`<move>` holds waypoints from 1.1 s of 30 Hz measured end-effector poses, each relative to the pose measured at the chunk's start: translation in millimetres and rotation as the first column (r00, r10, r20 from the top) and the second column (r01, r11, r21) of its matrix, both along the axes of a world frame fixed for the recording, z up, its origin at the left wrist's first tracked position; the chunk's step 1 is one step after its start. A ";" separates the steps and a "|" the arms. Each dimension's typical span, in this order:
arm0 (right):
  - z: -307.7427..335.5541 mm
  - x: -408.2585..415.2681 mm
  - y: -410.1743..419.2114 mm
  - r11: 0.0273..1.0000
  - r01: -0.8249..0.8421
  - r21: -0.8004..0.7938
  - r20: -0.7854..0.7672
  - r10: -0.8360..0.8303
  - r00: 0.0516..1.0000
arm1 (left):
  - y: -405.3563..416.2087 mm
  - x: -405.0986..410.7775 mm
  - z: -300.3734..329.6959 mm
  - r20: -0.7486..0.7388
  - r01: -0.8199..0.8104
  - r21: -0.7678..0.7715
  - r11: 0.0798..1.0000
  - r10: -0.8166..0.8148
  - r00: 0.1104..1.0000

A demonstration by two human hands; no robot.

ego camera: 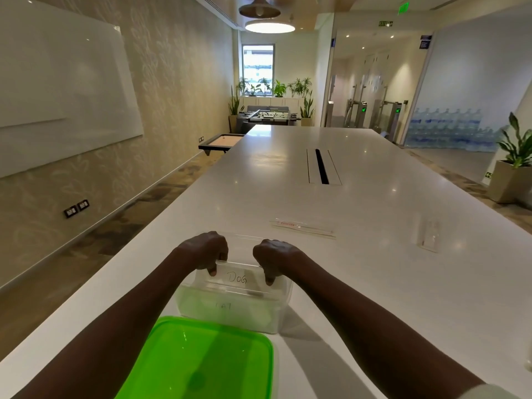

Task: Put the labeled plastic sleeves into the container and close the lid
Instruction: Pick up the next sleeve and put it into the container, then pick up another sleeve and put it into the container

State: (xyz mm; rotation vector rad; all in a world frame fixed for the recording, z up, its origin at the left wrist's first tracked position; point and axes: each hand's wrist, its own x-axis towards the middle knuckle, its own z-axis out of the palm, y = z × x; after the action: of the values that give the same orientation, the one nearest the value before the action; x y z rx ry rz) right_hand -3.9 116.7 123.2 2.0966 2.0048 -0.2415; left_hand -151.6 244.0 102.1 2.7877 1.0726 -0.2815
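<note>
A: Starting at the left, what is the left hand [205,250] doing?

B: It is pinching the left top edge of the sleeve marked DOG [236,276], thumb in front and fingers curled behind. The sleeve is standing upright over the open clear container [230,309], partly inside it as far as I can judge.

A: And lower down?

B: The green lid [207,361] is lying flat on the counter [374,283], just in front of the container and nearest the camera. Another sleeve [223,306] seems to be sitting inside already; its writing is too faint to read with certainty.

A: The right hand [277,256]?

B: It is gripping the sleeve's right top edge in the same closed pinch. To do this well, I would be keeping both ends level and lowering evenly, so the sleeve is sliding between the walls instead of buckling on the rim.

A: Anything farther right?

B: Two more sleeves are waiting on the counter: one with a red strip [302,227] beyond the right hand, and a clear one [429,236] well apart to the right.
</note>
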 end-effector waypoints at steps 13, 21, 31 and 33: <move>43.3 27.3 -42.3 0.927 0.108 0.360 -0.251 -0.015 0.968 | -32.3 11.9 60.8 0.186 -0.119 0.246 0.962 0.073 0.980; 65.9 71.3 -113.9 0.817 0.235 0.527 -0.306 -0.076 0.949 | -92.1 69.3 98.4 0.570 -0.063 0.225 0.972 -0.079 0.818; 58.8 141.4 -201.0 0.752 0.392 0.530 -0.346 -0.230 0.910 | -183.1 160.9 96.4 0.693 0.090 0.134 0.987 -0.159 0.703; 51.5 157.1 -218.8 0.735 0.451 0.507 -0.372 -0.285 0.883 | -195.2 177.9 88.1 0.686 0.117 0.088 0.989 -0.145 0.713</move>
State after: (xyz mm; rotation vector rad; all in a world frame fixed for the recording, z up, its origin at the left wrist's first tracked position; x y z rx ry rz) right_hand 153.2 -102.1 174.7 3.0155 1.9440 0.0444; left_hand 26.3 48.8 190.3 2.6055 0.6799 0.7373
